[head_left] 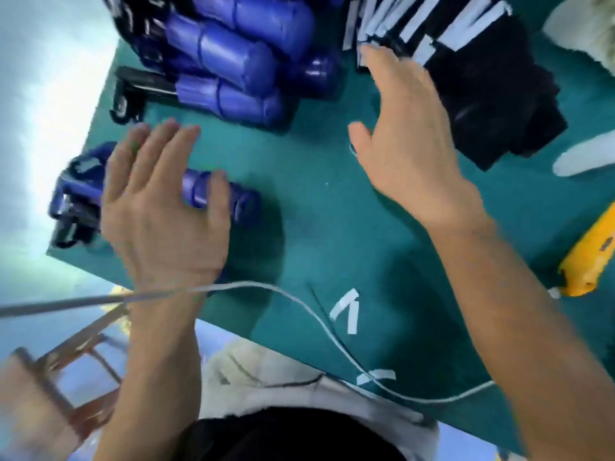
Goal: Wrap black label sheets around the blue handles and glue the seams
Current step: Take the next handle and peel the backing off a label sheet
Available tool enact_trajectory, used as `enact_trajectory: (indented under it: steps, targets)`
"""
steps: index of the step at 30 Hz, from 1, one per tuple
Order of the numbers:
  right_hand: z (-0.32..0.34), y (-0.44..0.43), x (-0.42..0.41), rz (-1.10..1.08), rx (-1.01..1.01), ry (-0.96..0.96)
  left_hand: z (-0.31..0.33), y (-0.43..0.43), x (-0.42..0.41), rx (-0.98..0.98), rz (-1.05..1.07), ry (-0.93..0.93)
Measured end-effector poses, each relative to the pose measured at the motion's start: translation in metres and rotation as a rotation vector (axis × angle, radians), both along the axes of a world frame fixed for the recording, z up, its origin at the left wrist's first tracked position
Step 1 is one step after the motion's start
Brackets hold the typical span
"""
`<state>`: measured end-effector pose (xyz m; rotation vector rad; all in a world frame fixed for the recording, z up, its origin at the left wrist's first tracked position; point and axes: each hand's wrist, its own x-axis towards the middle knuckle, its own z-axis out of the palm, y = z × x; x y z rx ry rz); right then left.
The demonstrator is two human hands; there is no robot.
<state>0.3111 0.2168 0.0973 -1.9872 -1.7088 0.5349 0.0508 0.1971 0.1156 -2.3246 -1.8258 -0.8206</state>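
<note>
My left hand (159,201) lies over a blue handle (239,199) on the green table (316,227), fingers straight and spread, thumb resting across the handle. Its left end with black and blue hardware (75,197) sticks out past my palm. My right hand (409,138) hovers open, fingers straight and reaching toward the pile of black label sheets (482,94) with white backing strips at the upper right. A stack of blue handles (233,51) lies at the top centre.
A yellow glue gun (589,257) lies at the right edge. A white cable (299,304) crosses the table's near side. Loose white backing strips (349,311) lie near the front edge. A wooden stool (66,367) stands below left of the table.
</note>
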Motion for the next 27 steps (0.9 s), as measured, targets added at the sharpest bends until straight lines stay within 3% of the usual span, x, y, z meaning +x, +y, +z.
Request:
enact_trajectory:
  steps: [2,5,9,11,12,14,15,17,22,27]
  targets:
    - [-0.003,0.02,-0.008,-0.012,0.025,-0.045,0.005,0.018,-0.023,-0.084,0.011,0.075]
    - [-0.002,0.049,-0.026,-0.014,0.045,-0.043,0.004,0.041,-0.039,-0.388,0.073,0.128]
    - [0.006,0.059,-0.061,-0.118,0.202,-0.181,0.006,0.074,-0.058,-0.831,-0.094,0.272]
    - [0.006,0.046,-0.079,-0.018,0.218,-0.075,0.01,0.084,-0.075,-1.046,-0.211,0.306]
    - [0.004,0.037,-0.089,0.089,0.113,0.032,0.011,0.086,-0.081,-1.08,-0.255,0.315]
    - [-0.003,0.02,-0.109,0.313,-0.195,0.143,0.005,0.09,-0.083,-0.988,-0.287,0.302]
    - [-0.008,0.013,-0.118,0.411,-0.28,0.086,0.0,0.093,-0.082,-0.927,-0.295,0.292]
    - [-0.019,0.002,-0.132,0.503,-0.291,-0.021,-0.005,0.099,-0.079,-0.905,-0.301,0.257]
    - [-0.022,-0.011,-0.105,0.286,-0.138,0.211,-0.002,0.106,-0.065,-0.875,-0.285,0.12]
    - [-0.019,-0.068,-0.014,-0.031,-0.016,0.37,-0.012,0.067,0.032,-0.747,-0.552,-0.033]
